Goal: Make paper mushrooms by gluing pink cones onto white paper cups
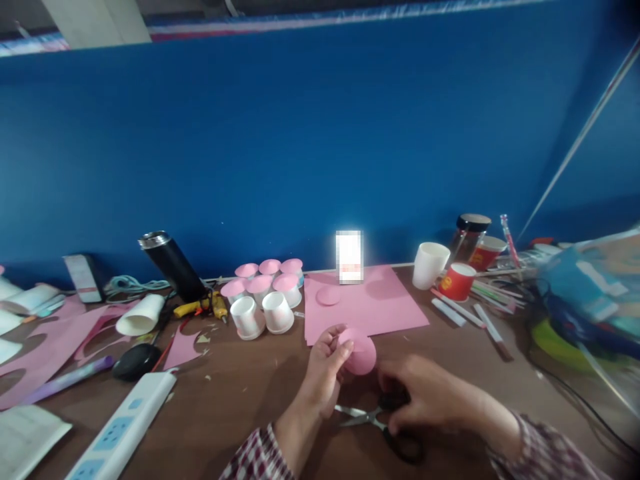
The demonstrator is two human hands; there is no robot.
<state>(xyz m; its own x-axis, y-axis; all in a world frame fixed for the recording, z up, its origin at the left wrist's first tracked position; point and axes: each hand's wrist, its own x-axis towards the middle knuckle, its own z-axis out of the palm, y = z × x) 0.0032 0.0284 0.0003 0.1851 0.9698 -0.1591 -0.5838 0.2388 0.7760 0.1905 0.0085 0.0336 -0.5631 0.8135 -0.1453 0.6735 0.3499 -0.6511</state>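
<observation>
Disc work: judging by the pose, the shaping of a pink paper disc [363,355] is in hand, the disc held up and the scissors [367,418] within reach.
Left hand [325,367]: pinching the disc near its left edge, thumb on top, the rest of it jutting out to the right.
Right hand [423,393]: curled over the scissors' black handles; blur there means I cannot tell whether it grips or merely touches them.
Scissors: low over the bench [240,413], below the disc, blades parted and pointing towards the left wrist.
Next move: any cut would call for fingers settled in the loops and the left hand clear of the blades.
Pink sheets [377,303]: just beyond the held disc.
</observation>
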